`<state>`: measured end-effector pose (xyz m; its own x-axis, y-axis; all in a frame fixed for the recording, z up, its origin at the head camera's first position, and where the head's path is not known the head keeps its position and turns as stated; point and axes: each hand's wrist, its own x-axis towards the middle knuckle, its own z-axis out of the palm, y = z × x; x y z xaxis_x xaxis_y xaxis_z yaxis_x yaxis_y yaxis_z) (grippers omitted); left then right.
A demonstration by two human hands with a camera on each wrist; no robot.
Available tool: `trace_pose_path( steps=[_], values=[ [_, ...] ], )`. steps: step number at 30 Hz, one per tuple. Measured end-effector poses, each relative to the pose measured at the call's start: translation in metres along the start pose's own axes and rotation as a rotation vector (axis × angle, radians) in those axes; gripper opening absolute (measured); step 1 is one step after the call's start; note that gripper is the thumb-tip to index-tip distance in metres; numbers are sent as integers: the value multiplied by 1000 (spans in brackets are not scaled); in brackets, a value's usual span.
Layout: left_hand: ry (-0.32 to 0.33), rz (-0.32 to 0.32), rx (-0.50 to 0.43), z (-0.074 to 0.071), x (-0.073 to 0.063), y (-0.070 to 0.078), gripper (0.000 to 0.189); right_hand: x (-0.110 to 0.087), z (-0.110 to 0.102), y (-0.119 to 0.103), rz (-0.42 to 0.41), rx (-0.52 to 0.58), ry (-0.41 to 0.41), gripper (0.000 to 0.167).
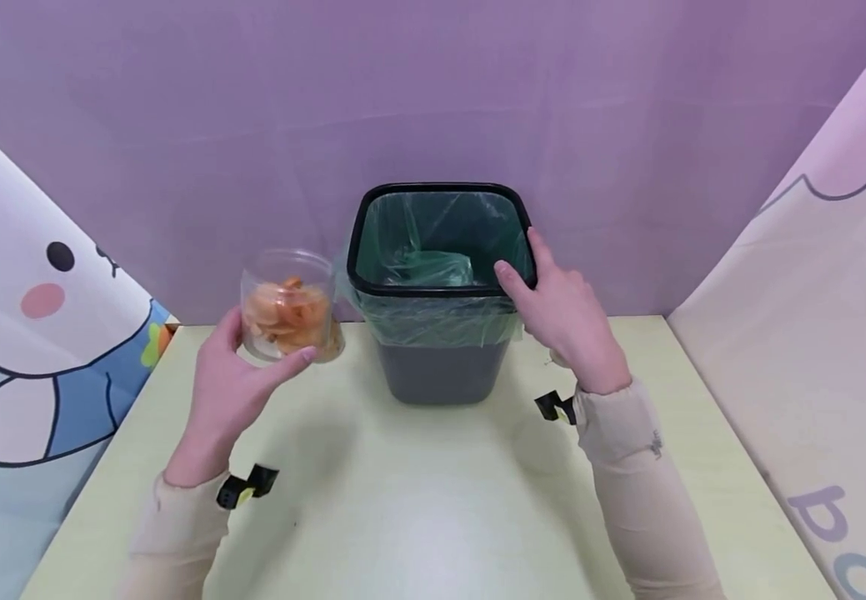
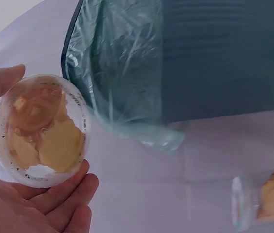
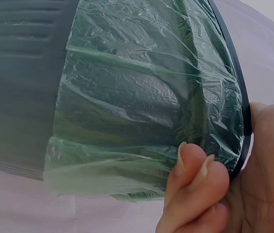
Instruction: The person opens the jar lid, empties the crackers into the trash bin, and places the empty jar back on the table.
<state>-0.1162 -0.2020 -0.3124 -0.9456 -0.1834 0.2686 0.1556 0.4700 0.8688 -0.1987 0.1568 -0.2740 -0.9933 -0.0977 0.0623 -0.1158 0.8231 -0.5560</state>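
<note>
My left hand (image 1: 232,390) grips a clear plastic jar (image 1: 287,308) and holds it up to the left of a grey trash can (image 1: 438,373). Orange and yellowish pieces, like peels or chips, lie inside the jar; the left wrist view shows them through its round end. A black rim (image 1: 433,292) tops the trash can, and a green plastic bag (image 1: 443,321) lines it and folds over the outside. At the rim's right corner my right hand (image 1: 571,321) holds on, thumb on top and fingers on the outer side, partly on the bag.
A second clear jar (image 2: 272,199) with similar pieces stands behind the held one, mostly hidden in the head view. The pale table (image 1: 417,517) meets a purple curtain (image 1: 433,92) at the back. Printed cloths hang on the left and right sides.
</note>
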Motion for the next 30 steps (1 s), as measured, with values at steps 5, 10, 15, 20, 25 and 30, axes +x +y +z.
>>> trace_pose_path(
  steps=[5,10,15,20,25,30],
  values=[
    [22,57,48,-3,13,13,80,0,0,0,-2,-4,7,94],
    [45,110,105,-4,26,24,82,0,-1,0,7,4,8,93],
    [55,129,187,-3,35,32,86,-1,-1,2,7,8,11,93],
    [70,184,283,-2,41,35,88,-2,0,2,12,13,10,93],
    [81,247,391,-4,48,39,89,-1,1,1,-4,6,15,93],
    [75,336,461,-4,56,45,88,0,1,2,-4,10,16,94]
  ],
)
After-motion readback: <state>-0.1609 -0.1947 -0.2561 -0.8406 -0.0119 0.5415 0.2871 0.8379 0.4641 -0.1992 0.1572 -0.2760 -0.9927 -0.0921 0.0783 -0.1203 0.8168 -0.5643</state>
